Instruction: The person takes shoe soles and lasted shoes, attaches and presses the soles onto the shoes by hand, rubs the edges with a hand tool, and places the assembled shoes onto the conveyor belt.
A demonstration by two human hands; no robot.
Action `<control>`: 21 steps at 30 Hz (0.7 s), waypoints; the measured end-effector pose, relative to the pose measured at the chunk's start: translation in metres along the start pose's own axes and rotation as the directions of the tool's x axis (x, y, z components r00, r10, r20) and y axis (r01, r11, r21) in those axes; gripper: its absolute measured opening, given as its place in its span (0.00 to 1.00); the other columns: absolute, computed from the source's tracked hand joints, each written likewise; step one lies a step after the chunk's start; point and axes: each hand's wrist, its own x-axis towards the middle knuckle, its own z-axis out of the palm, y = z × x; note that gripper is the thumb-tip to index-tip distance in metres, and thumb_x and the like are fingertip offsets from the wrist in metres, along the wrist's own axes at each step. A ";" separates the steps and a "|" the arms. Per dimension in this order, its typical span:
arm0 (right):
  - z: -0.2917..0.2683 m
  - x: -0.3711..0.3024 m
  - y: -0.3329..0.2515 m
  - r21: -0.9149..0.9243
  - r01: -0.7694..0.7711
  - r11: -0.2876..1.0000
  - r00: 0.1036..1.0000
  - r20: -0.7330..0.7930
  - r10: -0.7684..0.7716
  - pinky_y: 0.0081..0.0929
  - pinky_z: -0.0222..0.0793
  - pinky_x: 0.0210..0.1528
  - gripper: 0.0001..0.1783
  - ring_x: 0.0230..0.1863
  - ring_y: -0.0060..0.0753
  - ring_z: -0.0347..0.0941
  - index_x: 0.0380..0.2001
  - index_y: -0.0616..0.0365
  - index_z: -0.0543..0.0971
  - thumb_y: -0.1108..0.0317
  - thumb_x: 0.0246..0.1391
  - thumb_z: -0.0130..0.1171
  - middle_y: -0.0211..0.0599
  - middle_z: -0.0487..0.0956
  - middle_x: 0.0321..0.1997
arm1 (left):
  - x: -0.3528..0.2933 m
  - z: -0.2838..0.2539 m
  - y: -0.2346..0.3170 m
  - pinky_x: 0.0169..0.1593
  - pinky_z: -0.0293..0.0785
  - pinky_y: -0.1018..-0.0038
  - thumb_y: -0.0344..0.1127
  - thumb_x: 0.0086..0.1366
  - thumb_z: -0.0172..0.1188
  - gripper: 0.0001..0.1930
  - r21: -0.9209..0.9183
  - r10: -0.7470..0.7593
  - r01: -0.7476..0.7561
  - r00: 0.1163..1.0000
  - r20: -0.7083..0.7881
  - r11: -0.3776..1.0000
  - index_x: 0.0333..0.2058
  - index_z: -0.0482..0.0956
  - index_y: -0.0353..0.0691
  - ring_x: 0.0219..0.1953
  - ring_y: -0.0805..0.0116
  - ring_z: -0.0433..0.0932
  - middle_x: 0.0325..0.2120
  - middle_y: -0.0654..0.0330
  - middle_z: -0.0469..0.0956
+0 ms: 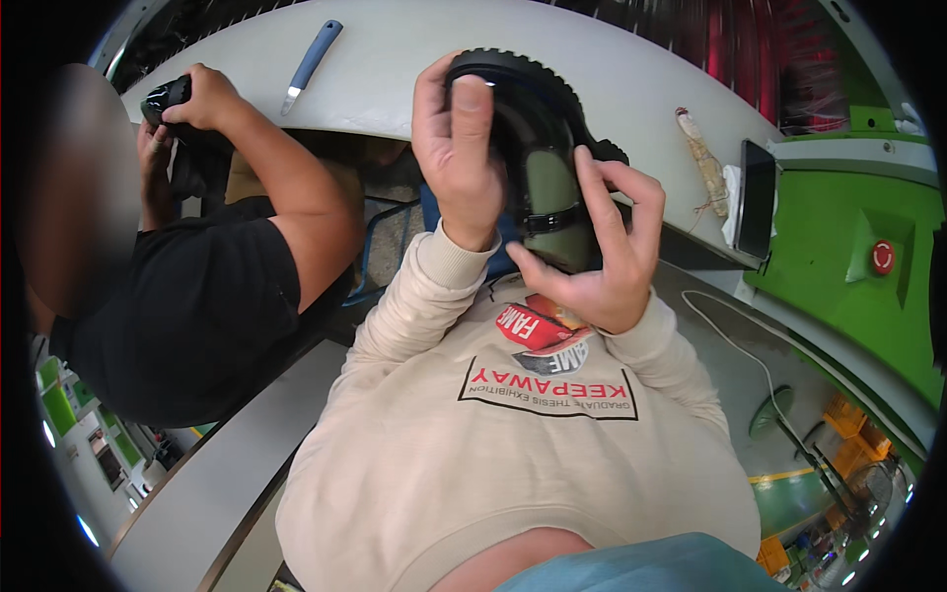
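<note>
boot: a black and green boot with a toothed sole was held up at upper centre, in front of the table's near edge.
left hand: the left hand was clamped on the boot's left side, thumb in front and fingers reaching behind.
right hand: the right hand gripped the boot, a fingertip against its right side and the thumb at its lower end.
sweatshirt: a cream sweatshirt filled the lower centre.
table: a pale table curved across the top.
knife: a blue-handled knife lay on it, upper left.
neighbour: at left, a person in a black shirt handled a dark glossy thing.
right side: a black flat device stood beside a green machine with a red button.
</note>
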 end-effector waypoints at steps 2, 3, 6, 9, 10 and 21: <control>-0.015 0.011 -0.001 0.018 0.019 1.000 1.000 0.023 -0.020 0.37 0.75 0.52 0.46 0.48 0.44 0.76 0.62 0.62 0.83 0.65 0.34 0.86 0.41 0.78 0.48 | -0.005 -0.009 0.006 0.52 0.77 0.76 0.47 0.83 0.56 0.21 -0.021 -0.046 0.045 0.998 -0.043 0.999 0.58 0.74 0.33 0.45 0.73 0.80 0.46 0.59 0.83; -0.019 0.014 -0.002 0.025 0.052 0.998 0.997 0.050 -0.053 0.37 0.73 0.48 0.42 0.40 0.42 0.78 0.57 0.61 0.86 0.65 0.32 0.86 0.36 0.81 0.41 | -0.009 -0.014 0.011 0.51 0.78 0.75 0.50 0.84 0.54 0.22 -0.029 -0.117 0.115 0.991 -0.066 0.993 0.56 0.74 0.33 0.43 0.72 0.81 0.43 0.58 0.83; -0.011 0.022 0.005 0.034 -0.007 0.999 0.998 -0.056 0.009 0.33 0.72 0.39 0.30 0.36 0.37 0.79 0.51 0.55 0.89 0.67 0.39 0.84 0.32 0.83 0.39 | -0.013 -0.019 0.018 0.46 0.80 0.73 0.56 0.85 0.49 0.26 -0.060 -0.214 0.210 0.975 -0.066 0.976 0.53 0.75 0.34 0.39 0.70 0.82 0.39 0.57 0.83; -0.012 0.048 0.009 0.159 -0.035 0.987 0.998 -0.037 0.042 0.31 0.74 0.39 0.28 0.39 0.35 0.80 0.50 0.56 0.88 0.65 0.43 0.85 0.35 0.83 0.42 | -0.016 -0.018 0.018 0.46 0.80 0.73 0.56 0.84 0.50 0.26 -0.108 -0.224 0.216 0.972 -0.068 0.971 0.52 0.75 0.33 0.39 0.70 0.82 0.39 0.57 0.83; -0.011 0.056 0.012 0.271 -0.057 0.961 0.998 -0.006 0.061 0.31 0.75 0.39 0.29 0.40 0.35 0.81 0.51 0.57 0.88 0.64 0.44 0.86 0.36 0.83 0.43 | -0.018 -0.016 0.021 0.46 0.80 0.73 0.58 0.83 0.51 0.27 -0.107 -0.260 0.252 0.962 -0.077 0.962 0.52 0.75 0.33 0.39 0.70 0.83 0.39 0.57 0.83; 0.001 0.059 0.028 0.631 -0.317 0.708 0.947 0.252 0.199 0.24 0.80 0.48 0.16 0.43 0.27 0.85 0.50 0.63 0.88 0.67 0.62 0.76 0.36 0.87 0.44 | -0.024 -0.003 0.024 0.44 0.81 0.73 0.59 0.81 0.56 0.29 -0.213 -0.301 0.278 0.950 -0.086 0.937 0.54 0.73 0.32 0.37 0.70 0.83 0.38 0.56 0.83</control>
